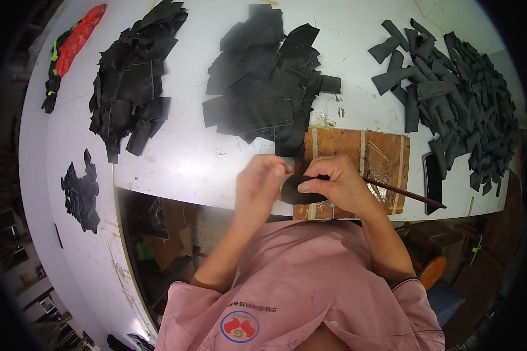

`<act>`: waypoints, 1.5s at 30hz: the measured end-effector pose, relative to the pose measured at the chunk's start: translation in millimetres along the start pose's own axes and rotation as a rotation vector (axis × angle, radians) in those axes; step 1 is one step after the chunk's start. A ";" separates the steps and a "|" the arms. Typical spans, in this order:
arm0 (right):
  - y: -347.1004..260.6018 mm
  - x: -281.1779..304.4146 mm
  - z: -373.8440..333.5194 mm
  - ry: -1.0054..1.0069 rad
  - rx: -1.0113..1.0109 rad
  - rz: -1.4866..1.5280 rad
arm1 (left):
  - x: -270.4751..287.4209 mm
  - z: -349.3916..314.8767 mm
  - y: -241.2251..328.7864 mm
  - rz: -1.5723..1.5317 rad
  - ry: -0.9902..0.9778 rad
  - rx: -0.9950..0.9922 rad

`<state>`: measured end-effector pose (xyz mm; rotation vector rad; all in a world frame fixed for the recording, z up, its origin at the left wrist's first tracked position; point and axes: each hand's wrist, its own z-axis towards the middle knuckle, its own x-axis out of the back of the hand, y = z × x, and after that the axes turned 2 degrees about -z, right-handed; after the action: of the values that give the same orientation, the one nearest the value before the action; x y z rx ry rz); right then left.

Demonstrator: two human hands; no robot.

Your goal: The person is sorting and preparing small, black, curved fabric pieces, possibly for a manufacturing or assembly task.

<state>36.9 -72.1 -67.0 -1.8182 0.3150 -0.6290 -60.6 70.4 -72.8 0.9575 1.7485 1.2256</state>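
Note:
My right hand (341, 182) pinches a small black fabric piece (304, 190) between thumb and fingers, over the near edge of a wooden board. From behind that hand a thin brown wooden stick (404, 194) with a pointed end slants toward the lower right. Its other end is hidden, so I cannot tell whether it is gripped or runs into the fabric. Just left of the fabric is my left hand (260, 182), slightly blurred, with fingers curled and thumb pressed to them. Anything between those fingertips is too small to make out.
The worn board (386, 143) carries pale tape strips. Flat black fabric pieces lie in heaps at centre (252, 82) and left (129, 82), with a smaller heap (81, 196) beyond. Narrow dark tubes (480, 111) pile up right. A flat black object (433, 178) and red bag (82, 32) also lie there.

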 end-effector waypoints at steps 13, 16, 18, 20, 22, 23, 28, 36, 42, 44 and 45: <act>-4.0 2.2 -20.2 -0.063 -0.027 0.155 | 13.5 3.2 39.6 0.018 -0.380 0.302; -4.3 2.9 -21.6 -0.090 -0.013 0.128 | 10.3 2.3 46.4 0.102 -0.363 0.306; -5.7 3.4 -21.6 -0.102 -0.018 0.121 | 12.2 2.1 51.7 0.145 -0.398 0.334; -9.6 4.0 -21.0 -0.164 -0.099 0.094 | 14.2 2.9 51.6 0.189 -0.430 0.363; -13.5 -1.6 -23.1 -0.091 -0.136 0.222 | 15.9 2.3 47.7 0.235 -0.411 0.391; -14.9 -3.2 -24.1 -0.016 -0.173 0.350 | 16.0 1.9 46.3 0.235 -0.411 0.389; -11.9 -4.1 -28.0 -0.016 -0.158 0.303 | 24.8 1.7 30.2 -0.144 -0.405 0.624; -4.5 -4.6 -23.2 -0.110 0.062 0.332 | 30.4 0.2 21.9 -0.440 -0.435 0.768; -7.9 -1.8 -19.6 -0.109 0.175 0.154 | 24.6 -13.7 30.9 -0.131 -0.410 0.516; -8.7 -4.1 -19.5 -0.057 0.279 0.082 | 18.8 -18.8 32.1 0.020 -0.353 0.415; -13.8 -7.6 -19.5 -0.050 0.292 0.075 | 14.5 -22.4 29.2 0.027 -0.357 0.400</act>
<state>18.4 -79.2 -51.6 -1.5327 0.2422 -0.5457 -82.6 82.4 -42.2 1.3417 1.7194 0.6725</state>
